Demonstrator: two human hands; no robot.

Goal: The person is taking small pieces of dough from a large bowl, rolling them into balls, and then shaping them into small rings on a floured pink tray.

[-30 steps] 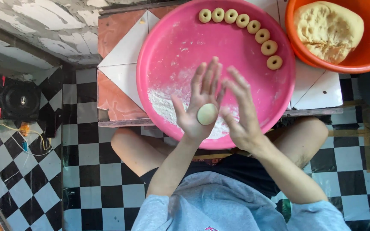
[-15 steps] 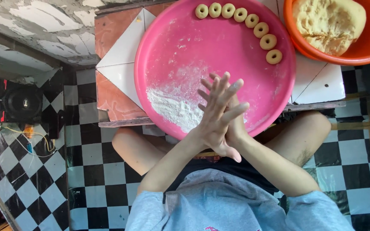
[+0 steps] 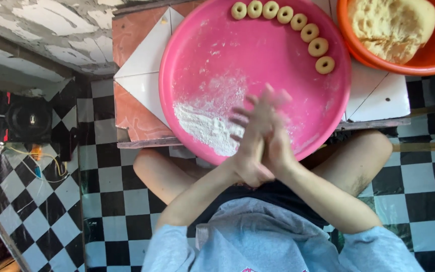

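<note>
Two hands pressed palm to palm, left hand [image 3: 250,143] and right hand [image 3: 277,136], fingers blurry, hovering over the near edge of the pink tray [image 3: 278,65]. Whatever sits between the palms is totally hidden, so I can't tell if the grip is grasping anything. One patch of white flour [image 3: 205,126] lies on the tray just left of the hands. Seven little dough rings [image 3: 298,21] curve along the tray's far right rim. One orange bowl [image 3: 429,58] with a lump of dough [image 3: 391,25] sits far right, cut off by the frame edge. Tray rests on a low tiled table [image 3: 137,75], over a checkered floor [image 3: 101,191].
</note>
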